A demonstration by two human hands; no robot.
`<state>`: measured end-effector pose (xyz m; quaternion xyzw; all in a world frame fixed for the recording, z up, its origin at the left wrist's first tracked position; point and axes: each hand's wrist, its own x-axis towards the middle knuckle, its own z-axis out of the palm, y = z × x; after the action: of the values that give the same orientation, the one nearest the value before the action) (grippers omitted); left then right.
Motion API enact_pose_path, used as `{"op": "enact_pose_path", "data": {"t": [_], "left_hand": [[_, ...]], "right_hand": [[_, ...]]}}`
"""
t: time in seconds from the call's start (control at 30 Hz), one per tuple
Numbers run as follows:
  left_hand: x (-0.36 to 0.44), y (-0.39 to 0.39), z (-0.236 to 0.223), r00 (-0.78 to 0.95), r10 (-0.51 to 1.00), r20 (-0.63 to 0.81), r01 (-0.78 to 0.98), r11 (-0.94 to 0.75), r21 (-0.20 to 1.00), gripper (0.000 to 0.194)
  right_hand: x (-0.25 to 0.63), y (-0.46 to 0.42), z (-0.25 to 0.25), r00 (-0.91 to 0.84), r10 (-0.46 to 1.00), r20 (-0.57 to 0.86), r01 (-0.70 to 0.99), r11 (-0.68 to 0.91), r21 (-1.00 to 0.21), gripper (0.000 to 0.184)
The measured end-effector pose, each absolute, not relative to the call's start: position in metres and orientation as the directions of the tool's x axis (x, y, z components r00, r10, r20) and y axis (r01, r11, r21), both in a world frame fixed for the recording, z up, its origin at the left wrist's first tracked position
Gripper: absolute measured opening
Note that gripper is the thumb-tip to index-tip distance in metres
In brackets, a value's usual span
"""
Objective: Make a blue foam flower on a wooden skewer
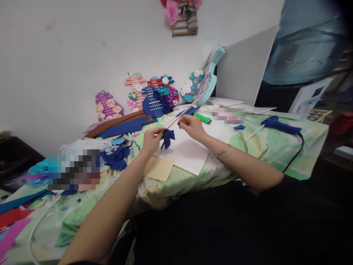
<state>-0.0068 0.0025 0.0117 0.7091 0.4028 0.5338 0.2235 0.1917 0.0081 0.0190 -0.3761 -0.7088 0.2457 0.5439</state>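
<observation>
My left hand (152,141) is closed, thumb and fingertips pinching a dark blue foam flower (168,137) with ragged petals. A thin wooden stick (182,115) slants up and away to the right from those fingertips. To the right of the flower, my right hand (193,127) has its fingers curled in a pinch close to the stick. Whatever its fingertips hold, if anything, is too small to make out. White paper sheets (187,154) and a cream square (159,168) lie beneath both hands.
A blue glue gun (281,125) with a black cord rests at right. Blue foam scraps (117,157) are piled at left. A green cutter (202,117) lies behind my right hand. Decorated toy guitars, including a dark blue one (153,105), lean against the wall.
</observation>
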Motion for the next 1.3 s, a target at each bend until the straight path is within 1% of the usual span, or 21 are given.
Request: {"op": "enact_pose_path", "data": {"t": [0.07, 0.13, 0.2, 0.27, 0.4, 0.5, 0.57, 0.67, 0.77, 0.87, 1.0, 1.3], "left_hand": [[-0.005, 0.003, 0.011, 0.114, 0.810, 0.575, 0.268, -0.583, 0.767, 0.021], [-0.003, 0.003, 0.010, 0.122, 0.807, 0.578, 0.211, -0.590, 0.779, 0.021], [-0.001, 0.003, 0.009, 0.126, 0.804, 0.581, 0.167, -0.594, 0.787, 0.019], [0.000, 0.003, 0.008, 0.125, 0.805, 0.580, 0.134, -0.593, 0.794, 0.017], [0.001, 0.003, 0.008, 0.111, 0.813, 0.572, 0.078, -0.581, 0.810, 0.014], [0.001, 0.003, 0.007, 0.105, 0.822, 0.559, 0.039, -0.565, 0.824, 0.015], [0.001, 0.003, 0.007, 0.107, 0.828, 0.550, 0.017, -0.555, 0.832, 0.016], [0.002, 0.002, 0.008, 0.109, 0.834, 0.540, -0.011, -0.542, 0.840, 0.016], [0.002, 0.000, 0.009, 0.121, 0.842, 0.526, -0.032, -0.527, 0.850, 0.016], [0.002, -0.001, 0.009, 0.142, 0.850, 0.507, -0.045, -0.506, 0.861, 0.015], [0.002, -0.001, 0.009, 0.168, 0.862, 0.479, -0.060, -0.476, 0.878, 0.016], [0.001, 0.002, 0.006, 0.200, 0.858, 0.473, -0.096, -0.463, 0.881, 0.017]], "right_hand": [[0.189, 0.012, 0.015, -0.241, 0.850, 0.469, 0.203, 0.517, -0.832, 0.017], [0.187, 0.013, 0.012, -0.352, 0.861, 0.368, 0.155, 0.441, -0.884, 0.026], [0.187, 0.011, 0.010, -0.434, 0.859, 0.270, 0.090, 0.340, -0.936, 0.029], [0.187, 0.010, 0.008, -0.467, 0.855, 0.224, 0.031, 0.269, -0.963, 0.026], [0.187, 0.010, 0.008, -0.442, 0.861, 0.253, -0.039, 0.263, -0.964, 0.018], [0.187, 0.012, 0.008, -0.436, 0.849, 0.297, -0.143, 0.261, -0.955, 0.018], [0.187, 0.013, 0.007, -0.468, 0.826, 0.313, -0.212, 0.238, -0.948, 0.019], [0.188, 0.014, 0.005, -0.556, 0.780, 0.289, -0.266, 0.163, -0.950, 0.021], [0.189, 0.014, 0.004, -0.615, 0.744, 0.262, -0.274, 0.110, -0.955, 0.022], [0.190, 0.012, 0.006, -0.639, 0.728, 0.248, -0.278, 0.083, -0.957, 0.019], [0.190, 0.008, 0.009, -0.632, 0.739, 0.233, -0.297, 0.047, -0.954, 0.012], [0.187, 0.004, 0.011, -0.608, 0.784, 0.123, -0.270, -0.059, -0.961, 0.008]]}}
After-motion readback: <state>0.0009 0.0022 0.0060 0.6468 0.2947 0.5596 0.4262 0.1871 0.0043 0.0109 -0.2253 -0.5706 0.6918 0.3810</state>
